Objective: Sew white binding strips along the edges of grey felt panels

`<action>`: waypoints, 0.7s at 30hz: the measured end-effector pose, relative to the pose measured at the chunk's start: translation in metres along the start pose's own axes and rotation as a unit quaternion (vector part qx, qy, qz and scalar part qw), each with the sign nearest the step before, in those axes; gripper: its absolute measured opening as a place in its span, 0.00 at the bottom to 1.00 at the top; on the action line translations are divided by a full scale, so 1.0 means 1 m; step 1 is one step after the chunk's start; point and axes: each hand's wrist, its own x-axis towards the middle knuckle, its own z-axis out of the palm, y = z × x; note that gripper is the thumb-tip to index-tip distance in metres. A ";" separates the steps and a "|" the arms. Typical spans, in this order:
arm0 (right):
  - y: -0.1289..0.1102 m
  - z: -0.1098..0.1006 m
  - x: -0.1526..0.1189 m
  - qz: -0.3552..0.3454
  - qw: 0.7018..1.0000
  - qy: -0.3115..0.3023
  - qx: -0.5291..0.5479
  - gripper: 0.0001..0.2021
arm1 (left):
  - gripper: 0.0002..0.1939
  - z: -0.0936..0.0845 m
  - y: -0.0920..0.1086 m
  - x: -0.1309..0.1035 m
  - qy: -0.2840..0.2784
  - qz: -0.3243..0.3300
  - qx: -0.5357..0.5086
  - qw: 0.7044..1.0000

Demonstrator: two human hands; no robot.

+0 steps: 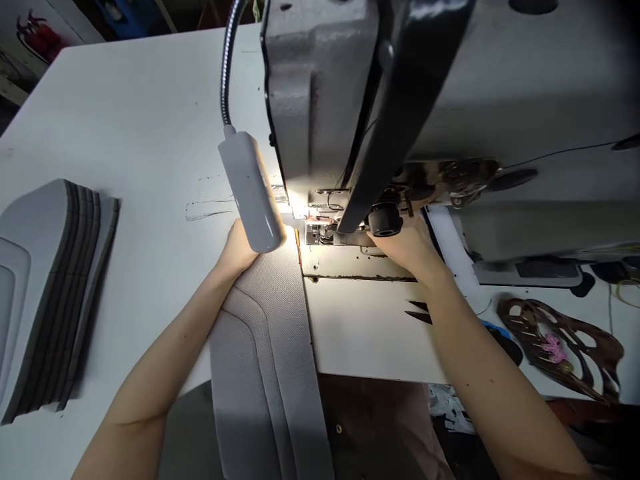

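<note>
At sewing machine [317, 100], left hand [241, 245] on grey panel [283, 333], right hand [411, 245] apart, grips unclear.

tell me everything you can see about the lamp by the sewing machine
The lamp has a smooth, pale, rounded oblong head that looks like plastic, on a ribbed, shiny, metal-looking gooseneck. It is lit, its glow falling toward the needle area. The head hangs tilted left of the sewing machine, its lower end overlapping the left hand in view; whether they touch is unclear.
</note>
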 end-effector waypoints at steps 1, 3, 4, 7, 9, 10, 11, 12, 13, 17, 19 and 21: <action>0.004 0.002 -0.001 -0.010 1.000 0.009 0.000 0.05 | 0.15 0.000 0.000 0.000 -0.003 0.002 -0.004 1.000; 0.010 0.006 -0.002 -0.018 1.000 0.013 -0.001 0.06 | 0.15 0.000 0.000 0.001 -0.004 0.004 -0.009 1.000; 0.012 0.007 -0.002 -0.016 1.000 0.011 -0.001 0.06 | 0.15 0.000 0.001 0.002 -0.005 0.002 -0.011 1.000; 0.013 0.005 -0.004 -0.018 1.000 0.008 0.007 0.06 | 0.15 0.000 0.004 0.003 -0.005 -0.009 -0.014 1.000; 0.010 0.003 -0.005 -0.022 0.999 0.012 0.023 0.08 | 0.15 -0.001 0.007 0.003 -0.003 -0.016 -0.019 1.000; 0.009 0.002 -0.006 -0.023 0.999 0.013 0.032 0.09 | 0.15 -0.001 0.008 0.003 -0.004 -0.019 -0.024 1.000; 0.008 0.002 -0.006 -0.024 0.999 0.015 0.042 0.10 | 0.16 -0.001 0.009 0.002 -0.005 -0.023 -0.029 0.999; 0.007 0.003 -0.005 -0.024 0.998 0.017 0.052 0.10 | 0.17 -0.001 0.011 0.002 -0.009 -0.027 -0.035 0.999; 0.005 0.004 -0.005 -0.025 0.998 0.020 0.061 0.10 | 0.18 0.000 0.012 0.001 -0.011 -0.029 -0.040 0.999; 0.000 -0.003 -0.010 -0.003 0.996 0.042 0.076 0.12 | 0.20 0.000 0.015 -0.002 -0.018 -0.026 -0.037 0.999; -0.001 -0.017 -0.024 0.004 0.997 0.030 0.066 0.13 | 0.20 -0.004 0.017 -0.003 -0.028 -0.024 -0.020 0.999; -0.002 -0.034 -0.044 -0.019 0.998 0.002 0.052 0.13 | 0.19 -0.013 0.017 -0.002 -0.025 -0.018 0.006 0.999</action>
